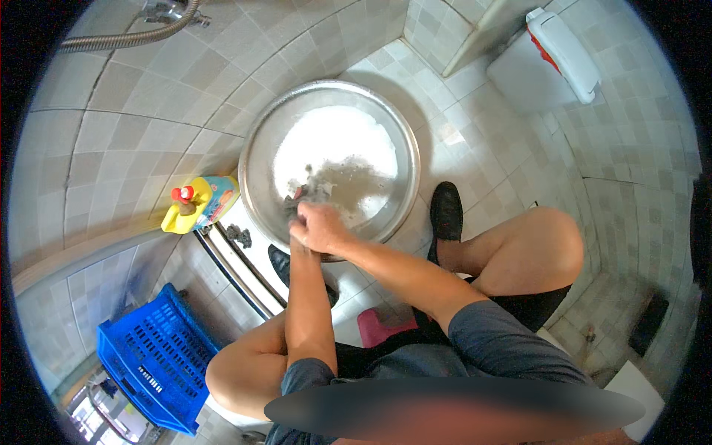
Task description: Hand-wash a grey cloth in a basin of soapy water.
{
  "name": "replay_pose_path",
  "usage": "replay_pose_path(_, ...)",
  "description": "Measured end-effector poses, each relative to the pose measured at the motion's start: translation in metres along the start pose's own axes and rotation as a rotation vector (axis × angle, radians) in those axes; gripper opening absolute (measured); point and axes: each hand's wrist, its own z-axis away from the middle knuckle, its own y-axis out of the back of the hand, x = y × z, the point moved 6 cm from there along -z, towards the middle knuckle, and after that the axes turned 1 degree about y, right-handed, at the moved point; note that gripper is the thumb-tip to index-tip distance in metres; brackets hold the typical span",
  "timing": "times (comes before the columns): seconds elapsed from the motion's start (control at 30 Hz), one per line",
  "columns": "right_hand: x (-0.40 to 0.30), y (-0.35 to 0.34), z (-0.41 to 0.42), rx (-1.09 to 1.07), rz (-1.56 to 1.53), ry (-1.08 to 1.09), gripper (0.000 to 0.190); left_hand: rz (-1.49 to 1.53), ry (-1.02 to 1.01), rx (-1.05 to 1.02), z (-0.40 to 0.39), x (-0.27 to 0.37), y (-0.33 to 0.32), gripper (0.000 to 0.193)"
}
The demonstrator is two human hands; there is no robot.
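A large round metal basin (413, 167) with murky water (356, 186) in it is on the floor before me. My right hand (321, 227) is closed over my left wrist at the basin's near-left part. My left hand (301, 245) is mostly covered by the right; only the wrist shows plainly. Just beyond the hands, a dark, blurred mass (292, 201) with a small reddish bit lies in the basin; whether my left hand holds it I cannot tell. Left of the basin, a grey scouring-wool clump (239, 236) rests on a pale ledge.
A yellow detergent jug (208, 203) with a red cap stands against the tiled wall, left of the basin. Lower left is a blue plastic basket (161, 356). A white lidded bin (539, 69) stands upper right. A metal hose (139, 40) hangs upper left. A pink stool (378, 328) is beneath me.
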Motion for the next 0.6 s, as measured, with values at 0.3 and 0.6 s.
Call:
replay_pose_path(0.3, 0.106, 0.0, -0.029, 0.075, 0.124, -0.185, 0.025, -0.228, -0.032, 0.546, 0.027, -0.004, -0.041, 0.03)
replay_pose_path(0.6, 0.179, 0.063, -0.035, 0.298, 0.28, -0.642, 0.046, -0.348, -0.098, 0.581, 0.028, 0.027, -0.061, 0.071)
